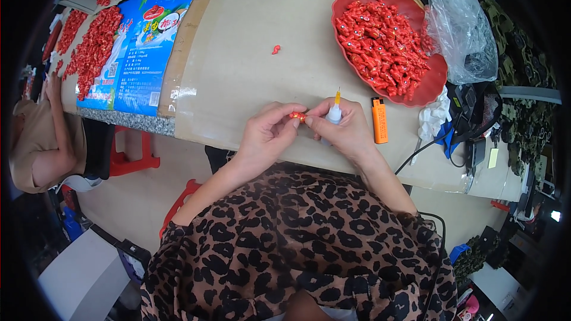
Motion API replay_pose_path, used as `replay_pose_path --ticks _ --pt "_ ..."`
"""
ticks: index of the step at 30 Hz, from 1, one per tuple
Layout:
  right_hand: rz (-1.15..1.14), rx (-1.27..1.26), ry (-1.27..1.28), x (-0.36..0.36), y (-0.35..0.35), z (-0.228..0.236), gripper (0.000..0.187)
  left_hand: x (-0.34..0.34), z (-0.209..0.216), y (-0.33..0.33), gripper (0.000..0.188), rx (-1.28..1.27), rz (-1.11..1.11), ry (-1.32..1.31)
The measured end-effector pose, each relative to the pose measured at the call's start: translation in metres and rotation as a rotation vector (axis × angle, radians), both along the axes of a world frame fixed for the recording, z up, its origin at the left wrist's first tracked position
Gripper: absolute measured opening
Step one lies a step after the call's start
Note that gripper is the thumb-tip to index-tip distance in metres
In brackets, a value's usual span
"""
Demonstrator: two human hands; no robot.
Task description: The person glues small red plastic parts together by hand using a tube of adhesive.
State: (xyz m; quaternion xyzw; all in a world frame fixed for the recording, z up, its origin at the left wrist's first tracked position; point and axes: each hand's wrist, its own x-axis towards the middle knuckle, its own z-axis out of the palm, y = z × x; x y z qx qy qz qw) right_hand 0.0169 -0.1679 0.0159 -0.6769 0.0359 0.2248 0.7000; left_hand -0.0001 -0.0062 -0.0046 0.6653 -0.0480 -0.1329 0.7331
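Figurine [298, 117], small and red, sits directly between the hands above the surface [238, 41], long axis roughly left-to-right: left hand [267, 134] pinches one end, right hand [350, 129] the other, also gripping a white bottle [335, 114], yellow nozzle [338, 97] pointing away

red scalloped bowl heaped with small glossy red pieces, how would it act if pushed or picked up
The red scalloped bowl is probably stiff, since its wavy rim holds an even curve. The heaped small glossy red pieces likely add noticeable weight. Some might spill if it tips, because they lie close to the rim.
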Motion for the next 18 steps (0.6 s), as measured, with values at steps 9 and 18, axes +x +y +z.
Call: replay_pose_path --ticks 9,18 --pt "-0.025 0.010 0.015 0.0001 0.0018 0.0036 0.008 -0.0005 0.0038 -0.0024 0.024 -0.073 0.005 0.001" --pt "-0.041 0.007 -0.007 -0.0005 0.0041 0.0029 0.006 -0.0012 -0.0031 -0.0024 0.025 -0.023 -0.010 -0.059"
